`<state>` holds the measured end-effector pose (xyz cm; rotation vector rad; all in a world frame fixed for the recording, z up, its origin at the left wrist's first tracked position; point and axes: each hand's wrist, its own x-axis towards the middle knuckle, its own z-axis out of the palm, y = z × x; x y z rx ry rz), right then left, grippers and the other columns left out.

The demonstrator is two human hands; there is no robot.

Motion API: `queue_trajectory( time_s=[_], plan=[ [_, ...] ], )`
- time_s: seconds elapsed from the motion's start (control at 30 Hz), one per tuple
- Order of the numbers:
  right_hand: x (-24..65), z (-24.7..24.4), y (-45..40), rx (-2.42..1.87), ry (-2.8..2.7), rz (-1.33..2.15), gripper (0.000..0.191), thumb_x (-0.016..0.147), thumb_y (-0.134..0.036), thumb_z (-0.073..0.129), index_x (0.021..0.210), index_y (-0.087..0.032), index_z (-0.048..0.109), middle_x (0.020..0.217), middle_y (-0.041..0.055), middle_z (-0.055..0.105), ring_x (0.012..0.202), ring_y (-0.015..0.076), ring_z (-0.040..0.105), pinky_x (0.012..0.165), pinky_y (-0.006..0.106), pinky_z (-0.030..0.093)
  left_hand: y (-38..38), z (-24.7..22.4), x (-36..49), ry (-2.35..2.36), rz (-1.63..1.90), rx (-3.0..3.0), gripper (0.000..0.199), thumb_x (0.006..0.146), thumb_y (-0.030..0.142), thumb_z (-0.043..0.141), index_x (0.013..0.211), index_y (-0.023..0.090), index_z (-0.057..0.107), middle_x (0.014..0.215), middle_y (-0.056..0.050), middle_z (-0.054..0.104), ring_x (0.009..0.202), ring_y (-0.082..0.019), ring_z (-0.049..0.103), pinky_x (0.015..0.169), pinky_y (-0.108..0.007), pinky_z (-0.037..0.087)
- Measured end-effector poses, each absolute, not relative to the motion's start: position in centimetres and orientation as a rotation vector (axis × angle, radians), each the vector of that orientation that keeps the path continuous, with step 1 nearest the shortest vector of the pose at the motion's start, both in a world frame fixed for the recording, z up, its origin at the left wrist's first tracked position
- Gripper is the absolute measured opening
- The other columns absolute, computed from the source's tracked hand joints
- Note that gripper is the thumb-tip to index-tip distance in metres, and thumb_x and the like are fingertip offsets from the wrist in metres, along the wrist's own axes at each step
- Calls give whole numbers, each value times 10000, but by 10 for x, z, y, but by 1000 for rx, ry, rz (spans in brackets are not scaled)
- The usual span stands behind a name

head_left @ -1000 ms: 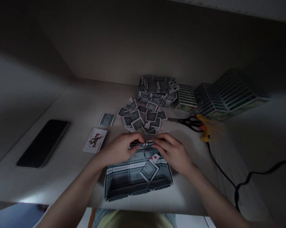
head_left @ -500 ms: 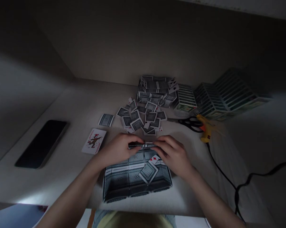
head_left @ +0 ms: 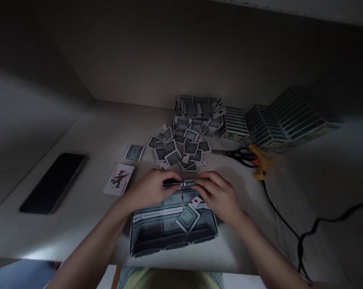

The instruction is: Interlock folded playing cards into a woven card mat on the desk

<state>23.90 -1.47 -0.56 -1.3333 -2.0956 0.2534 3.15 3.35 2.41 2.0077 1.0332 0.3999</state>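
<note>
The card box (head_left: 149, 241) is sitting right in front of me on the worktop (head_left: 103, 124), close to the near edge, open side up, between my two forearms. Its walls and floor are made of playing cards, patterned backs facing in. My left hand (head_left: 153, 186) has its thumb and fingers pinched on the far rim, and my right hand (head_left: 220, 196) is pinching the same rim just beside it, so the fingertips are nearly meeting. Can't really tell if it's just the wall in there or a separate bit of card too.

Inside the box there's a loose card (head_left: 189, 218) lying askew, back up, with a piece showing red diamonds (head_left: 195, 202) at its top corner.

Just past my hands is a messy heap of small folded cards (head_left: 173, 158). Left of that I've got a back-up card (head_left: 134, 152), a joker (head_left: 119, 179) face up near my left wrist, and a dark-screened phone (head_left: 53, 183) further out.

Behind the heap sits another card build (head_left: 196, 108), with green stacks (head_left: 266, 124) to its right. Black-handled scissors (head_left: 243, 156) and a yellow glue gun (head_left: 261, 162) lie in front of those, and the gun's black cord (head_left: 278, 210) trails off right.
</note>
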Motion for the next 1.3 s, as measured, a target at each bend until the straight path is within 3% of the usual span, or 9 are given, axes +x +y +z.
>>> queue_trajectory(
  time_s=[0.17,0.5,0.77,1.3],
  plan=[
    [237,-5,-15,-1343,-2059,288,120,817,-246,551,855,-197,654,861,43,616,818,146,586,743,268,497,32,24,33,992,514,1949,238,758,181,545,995,196,553,947,4,658,891,-124,613,798,-227,477],
    [240,-7,-18,-1395,-1888,364,106,761,-278,624,837,-209,651,847,33,664,804,148,625,735,259,508,33,20,34,883,414,2102,252,827,225,485,1022,247,643,1033,10,674,951,-128,610,867,-245,449],
    [240,-8,-22,-1378,-1937,179,72,783,-218,601,827,-208,657,880,26,688,810,131,638,758,249,513,31,17,37,887,424,2172,272,847,278,459,1056,253,631,1062,2,664,981,-134,602,878,-253,453],
    [236,-5,-21,-1510,-2039,271,115,834,-237,517,806,-194,620,824,36,643,779,154,603,729,268,473,20,20,43,991,380,2457,231,859,241,431,979,226,628,982,12,681,883,-151,621,814,-269,471]
  ],
)
